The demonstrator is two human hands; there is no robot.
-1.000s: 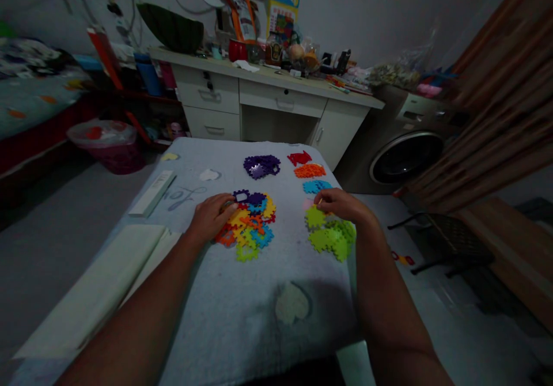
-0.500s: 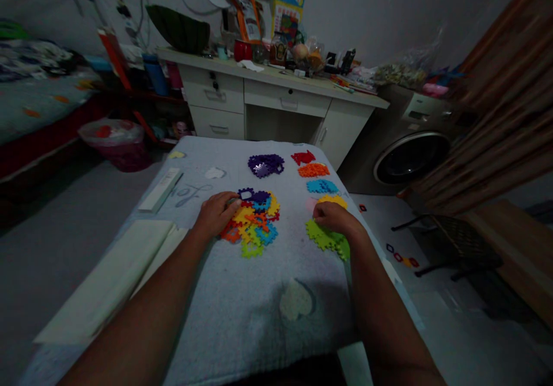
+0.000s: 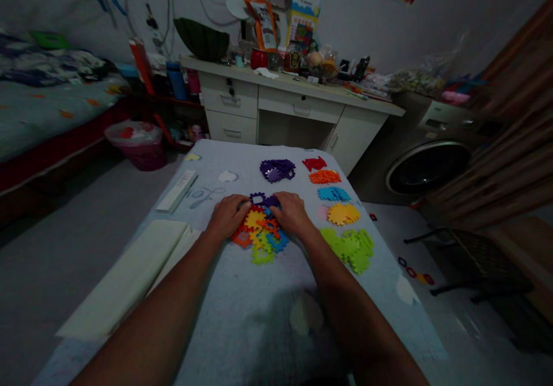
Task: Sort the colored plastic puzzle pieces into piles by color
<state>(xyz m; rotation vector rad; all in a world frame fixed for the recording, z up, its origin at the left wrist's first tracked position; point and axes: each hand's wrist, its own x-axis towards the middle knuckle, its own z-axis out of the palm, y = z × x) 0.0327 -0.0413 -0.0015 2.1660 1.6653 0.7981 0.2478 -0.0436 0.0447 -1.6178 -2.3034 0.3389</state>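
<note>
A mixed pile of toothed plastic building pieces (image 3: pixel 256 220) in several colours lies on the cloth-covered table. My left hand (image 3: pixel 228 216) is at the pile's left edge, its fingers curled together by a purple square frame piece (image 3: pixel 258 199); what they hold, if anything, is hidden. From the right side, my right hand (image 3: pixel 290 210) pinches a solid purple piece (image 3: pixel 271 201) at the top of the pile. Sorted heaps lie beyond and to the right: purple pieces (image 3: pixel 277 170), red pieces (image 3: pixel 314 163), orange pieces (image 3: pixel 325 177), blue pieces (image 3: pixel 333 193), yellow pieces (image 3: pixel 343 214) and green pieces (image 3: pixel 352 248).
A long white box (image 3: pixel 177 191) and a folded pale sheet (image 3: pixel 123 279) lie along the table's left side. Behind the table stands a white desk (image 3: pixel 298 106) with clutter on top. A washing machine (image 3: pixel 432 150) is at right, a pink bin (image 3: pixel 140 147) at left.
My right hand has left the yellow and green heaps and moved left to the mixed pile, onto a purple piece. My left hand stays at the pile. The view has shifted slightly.
</note>
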